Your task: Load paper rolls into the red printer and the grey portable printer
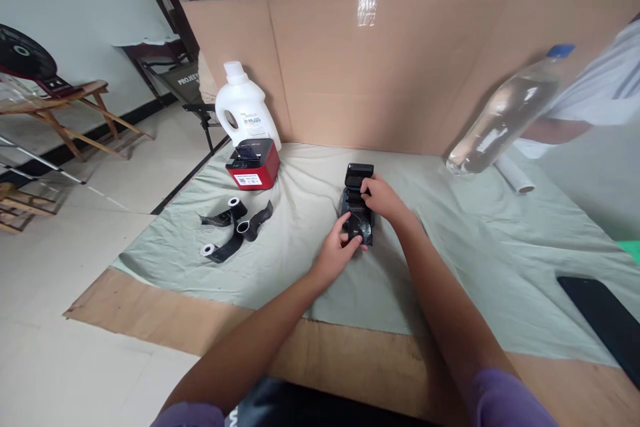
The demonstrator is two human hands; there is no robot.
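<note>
At far left we see a black round-headed fan [25,53] on a slatted wooden bench. On the surface, draped in pale green cloth [310,207], we find three small rolls of black film with white cores [234,233], their strips trailing loose. Just behind them sits a red-and-black box with a white label [254,165], and behind that a white plastic jug with a handle [246,103]. At centre, the bare left hand [336,250] has its grip clamped on the near end of a small black device with a raised lid [355,201], which lies on the cloth. The bare right hand [384,199] touches the device beside that lid; whether its grip pinches anything, we cannot tell. Farther right we note a large clear bottle with a blue cap [505,113], a white tube [515,175], another person's white sleeve [605,80] and, nearest us, a flat black phone [603,320].
</note>
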